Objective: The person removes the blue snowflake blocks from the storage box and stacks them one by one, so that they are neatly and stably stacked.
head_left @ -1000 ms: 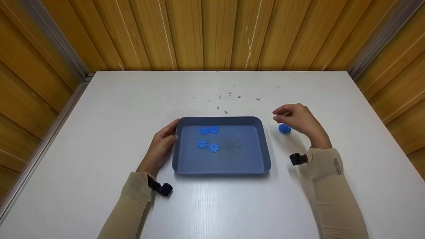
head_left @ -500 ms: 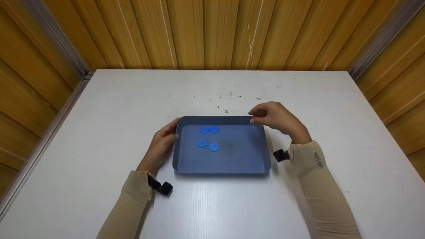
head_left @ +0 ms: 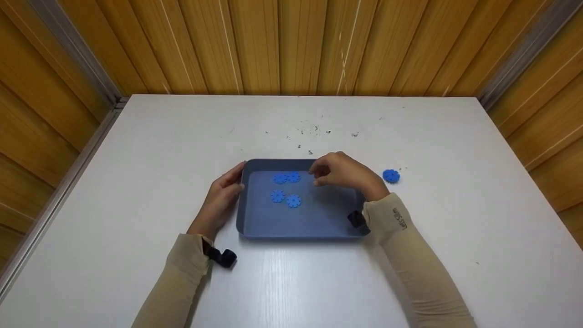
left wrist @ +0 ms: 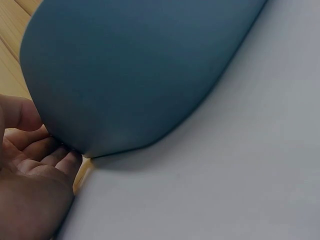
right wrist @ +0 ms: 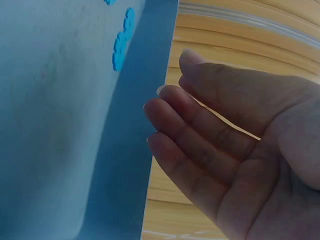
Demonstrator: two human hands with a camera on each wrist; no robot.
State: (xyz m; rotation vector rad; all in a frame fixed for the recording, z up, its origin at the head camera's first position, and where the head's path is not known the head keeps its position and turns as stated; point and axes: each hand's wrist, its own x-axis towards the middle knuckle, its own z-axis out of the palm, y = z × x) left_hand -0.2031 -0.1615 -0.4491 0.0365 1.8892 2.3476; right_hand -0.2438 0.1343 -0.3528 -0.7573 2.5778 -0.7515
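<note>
A blue-grey rectangular tray (head_left: pixel 332 218) stands on the white table. My left hand (head_left: pixel 219 198) holds its left side near the far corner, thumb and fingers against the wall, as the left wrist view also shows. Inside the tray lie several blue notched plastic discs (head_left: pixel 294 201), left of centre; the far two overlap. My right hand (head_left: pixel 342 173) hovers over the tray's far right part, fingers loosely bent and thumb apart, with nothing between them. In the right wrist view the fingers (right wrist: pixel 175 117) overlap the tray's rim.
Another blue notched piece (head_left: pixel 391 176), thicker-looking, lies on the table (head_left: pixel 460 218) to the right of the tray. Small dark marks dot the tabletop behind the tray. Wood-patterned panels (head_left: pixel 300 50) rise along the back and both sides.
My right hand has moved left, from above the blue piece on the table to over the tray, uncovering that piece. The left hand and the discs in the tray have stayed put.
</note>
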